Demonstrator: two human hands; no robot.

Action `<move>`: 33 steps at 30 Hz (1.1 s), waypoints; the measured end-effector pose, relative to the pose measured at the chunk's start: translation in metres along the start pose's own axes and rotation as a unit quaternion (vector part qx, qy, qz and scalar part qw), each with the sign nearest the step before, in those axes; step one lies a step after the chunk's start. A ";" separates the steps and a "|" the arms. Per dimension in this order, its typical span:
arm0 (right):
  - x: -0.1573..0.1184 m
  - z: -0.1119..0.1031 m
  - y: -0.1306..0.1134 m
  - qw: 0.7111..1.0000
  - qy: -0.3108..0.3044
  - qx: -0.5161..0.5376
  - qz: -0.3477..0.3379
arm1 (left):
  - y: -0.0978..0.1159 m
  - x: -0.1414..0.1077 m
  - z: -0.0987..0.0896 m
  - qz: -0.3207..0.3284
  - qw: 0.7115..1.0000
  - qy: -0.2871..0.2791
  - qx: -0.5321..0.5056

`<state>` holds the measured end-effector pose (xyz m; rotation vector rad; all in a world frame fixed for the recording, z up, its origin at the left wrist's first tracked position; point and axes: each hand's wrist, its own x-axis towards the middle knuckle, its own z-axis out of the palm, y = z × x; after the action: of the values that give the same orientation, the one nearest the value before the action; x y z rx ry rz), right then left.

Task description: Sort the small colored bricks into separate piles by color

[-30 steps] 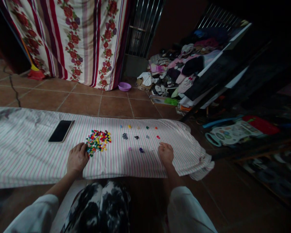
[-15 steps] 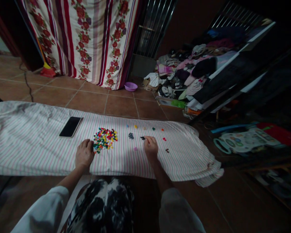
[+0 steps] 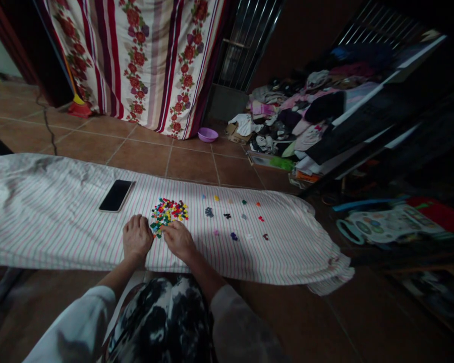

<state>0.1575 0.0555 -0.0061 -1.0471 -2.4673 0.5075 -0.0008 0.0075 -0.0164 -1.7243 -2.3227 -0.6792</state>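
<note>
A mixed pile of small coloured pieces [image 3: 170, 210] lies on the striped cloth [image 3: 283, 252]. My left hand [image 3: 136, 236] rests on the cloth at the pile's left edge, fingers slightly bent and apart, holding nothing visible. At the pile's lower edge my right hand [image 3: 179, 239] has its fingertips pinched together; anything between them is too small to make out. To the right lie small single-colour groups, among them dark grey [image 3: 209, 212], black [image 3: 227, 216], dark blue [image 3: 233, 236], red [image 3: 261, 218], pink [image 3: 216, 232] and brown [image 3: 265, 236] pieces.
A phone [image 3: 116, 195] lies on the cloth left of the pile. Beyond the cloth, a purple basin [image 3: 208, 134] stands on the tiled floor, with a floral curtain [image 3: 155, 65] behind it. Heaped clothes [image 3: 287, 111] are at the back right.
My right hand has moved left from the black group to the mixed pile, uncovering grey, dark blue and white groups. My left hand stays beside the pile. The view has shifted slightly.
</note>
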 end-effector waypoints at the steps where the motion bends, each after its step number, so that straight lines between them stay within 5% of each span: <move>1: 0.005 0.002 -0.006 1.000 -0.015 -0.014 0.002 | 0.000 0.000 0.000 -0.001 1.000 0.000 0.004; 8: 0.028 0.005 -0.028 0.992 -0.081 -0.089 0.036 | -0.001 0.000 0.001 -0.002 1.000 -0.006 0.007; 33: 0.045 -0.004 -0.064 0.971 -0.124 -0.179 0.097 | -0.009 -0.003 0.011 0.011 1.000 0.012 -0.004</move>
<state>0.0931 0.0476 0.0380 -1.4559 -2.7605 0.2678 -0.0071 0.0079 -0.0293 -1.7327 -2.2848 -0.7026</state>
